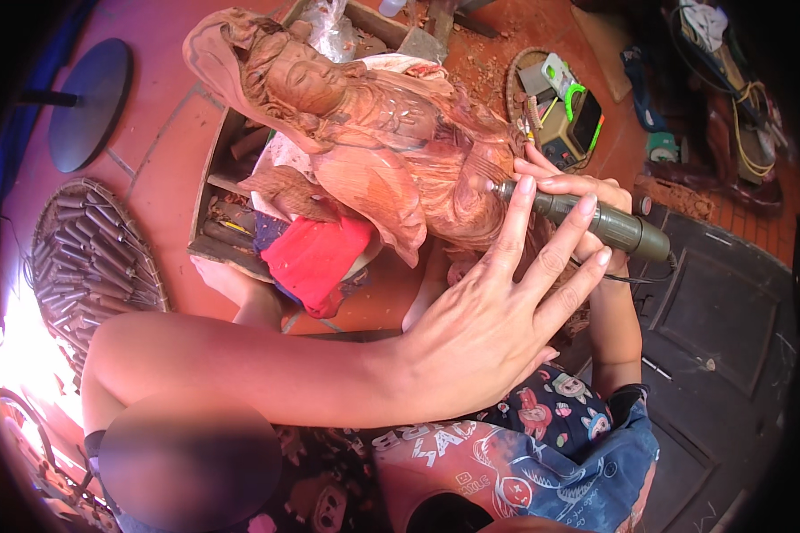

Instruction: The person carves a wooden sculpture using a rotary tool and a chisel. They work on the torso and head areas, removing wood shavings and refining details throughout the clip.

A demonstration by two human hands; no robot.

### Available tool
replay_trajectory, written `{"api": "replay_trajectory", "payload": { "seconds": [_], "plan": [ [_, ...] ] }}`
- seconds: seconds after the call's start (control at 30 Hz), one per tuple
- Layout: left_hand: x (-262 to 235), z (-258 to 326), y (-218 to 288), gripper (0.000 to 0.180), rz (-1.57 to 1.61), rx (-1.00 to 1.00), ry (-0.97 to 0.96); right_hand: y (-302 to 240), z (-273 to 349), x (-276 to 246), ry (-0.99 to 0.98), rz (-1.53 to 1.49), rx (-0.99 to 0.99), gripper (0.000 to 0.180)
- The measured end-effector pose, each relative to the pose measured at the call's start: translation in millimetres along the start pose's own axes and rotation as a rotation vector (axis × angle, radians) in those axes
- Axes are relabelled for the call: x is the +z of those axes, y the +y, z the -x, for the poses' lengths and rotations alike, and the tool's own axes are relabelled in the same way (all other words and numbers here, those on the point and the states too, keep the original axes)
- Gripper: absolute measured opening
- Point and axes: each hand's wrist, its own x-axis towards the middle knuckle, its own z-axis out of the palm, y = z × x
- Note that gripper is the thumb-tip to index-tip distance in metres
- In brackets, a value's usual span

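A carved reddish wooden statue (364, 133) of a draped, veiled figure lies tilted across the upper middle, its head at the upper left. My right hand (606, 194) grips a dark green rotary tool handpiece (627, 233) from the far side. The tool's narrow tip meets the folds of the statue's robe, or nearly so; the exact contact is too small to tell. Reaching across from the left, my left hand (476, 306) has its fingers spread, with fingertips lying along the handpiece. A cord runs from the tool's rear end.
Under the statue are a wooden box (206, 213) and a red cloth (316, 258). A basket of chisel-like tools (98, 249) stands left. At upper right sits a basket with a control box (573, 129). A dark panelled board (711, 311) lies right; a round black base (89, 107) stands upper left.
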Motion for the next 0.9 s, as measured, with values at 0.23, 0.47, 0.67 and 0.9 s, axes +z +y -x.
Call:
{"api": "replay_trajectory", "payload": {
  "seconds": [0.23,0.47,0.67,0.9],
  "plan": [
    [-2.4,2.3,-1.8,0.075,0.031,0.079,0.067,-20.5,-9.1,4.3,0.011,0.064,0.061,0.051],
    [-1.5,10.4,-2.2,0.071,0.004,0.134,0.131,-58.3,-19.7,12.7,-0.014,0.178,0.105,0.051],
    [-4.6,27.0,3.8,0.074,0.04,0.11,0.151,-72.5,-22.7,25.8,-0.032,0.267,0.128,0.043],
    [-10.9,37.8,3.9,0.078,0.085,0.081,0.146,-82.7,-31.5,35.4,-0.07,0.432,0.144,0.035]
  ]
}}
